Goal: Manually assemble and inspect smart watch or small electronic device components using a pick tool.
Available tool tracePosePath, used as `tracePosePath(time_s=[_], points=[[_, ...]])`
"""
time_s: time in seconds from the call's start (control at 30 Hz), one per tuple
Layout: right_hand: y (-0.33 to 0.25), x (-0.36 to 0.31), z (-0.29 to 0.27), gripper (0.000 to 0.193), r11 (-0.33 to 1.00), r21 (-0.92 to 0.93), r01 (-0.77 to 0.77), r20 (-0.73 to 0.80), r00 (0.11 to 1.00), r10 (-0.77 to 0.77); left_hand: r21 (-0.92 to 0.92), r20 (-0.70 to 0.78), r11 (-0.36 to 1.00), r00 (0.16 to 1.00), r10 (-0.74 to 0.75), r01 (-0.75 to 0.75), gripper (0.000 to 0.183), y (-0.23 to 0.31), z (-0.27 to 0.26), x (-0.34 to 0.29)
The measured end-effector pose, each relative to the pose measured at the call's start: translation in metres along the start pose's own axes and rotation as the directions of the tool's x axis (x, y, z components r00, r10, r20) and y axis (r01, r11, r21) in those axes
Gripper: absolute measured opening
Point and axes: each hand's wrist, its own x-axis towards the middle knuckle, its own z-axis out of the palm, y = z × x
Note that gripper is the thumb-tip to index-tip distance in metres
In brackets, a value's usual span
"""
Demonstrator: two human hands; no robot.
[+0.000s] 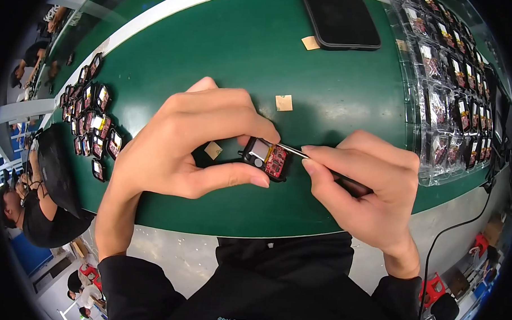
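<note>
Between the thumb and forefinger of my left hand (194, 141) sits a small black-cased electronic module (261, 151). Its open face shows a silver block, a round silver part, a yellow strip and a red circuit board. My right hand (368, 183) is closed in a pen grip round a slim tool (293, 150) with a silver tip and dark handle; I cannot tell whether it is tweezers. The tip meets the module's upper edge, near my left forefinger. The module is held just over the green table (243, 216).
Several similar modules (99, 126) lie clustered at the left. Clear plastic trays (438, 110) filled with modules stand at the right. A black phone-like slab (342, 22) lies at the far side. Small tan squares (283, 103) dot the table. Other people sit beyond the left edge.
</note>
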Motion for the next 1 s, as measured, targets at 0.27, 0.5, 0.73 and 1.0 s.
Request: tracePosePath(time_s=[0.27,0.5,0.73,1.0], points=[[-0.0032,-0.0004,-0.0014,0.021,0.998,-0.045,0.037,0.011,0.999,-0.037,-0.018,-0.009,1.0,1.0,-0.002,0.002,0.052,0.0006,0.0003,-0.0004],[-0.0017,-0.0028,0.0031,0.024,0.987,-0.115,0.113,-0.008,0.993,-0.115,-0.023,-0.014,1.0,1.0,-0.007,0.007,0.052,0.0007,-0.0002,-0.0003],[-0.0047,-0.0037,0.0027,0.025,0.976,-0.135,0.172,-0.03,0.984,-0.177,-0.064,-0.026,0.997,0.999,-0.041,0.039,0.052,0.0013,-0.0001,-0.0018],[-0.0047,-0.0091,0.0081,0.025,0.956,-0.187,0.225,-0.002,0.973,-0.229,-0.073,-0.043,0.997,0.998,-0.035,0.032,0.049,0.0006,0.0018,-0.002]])
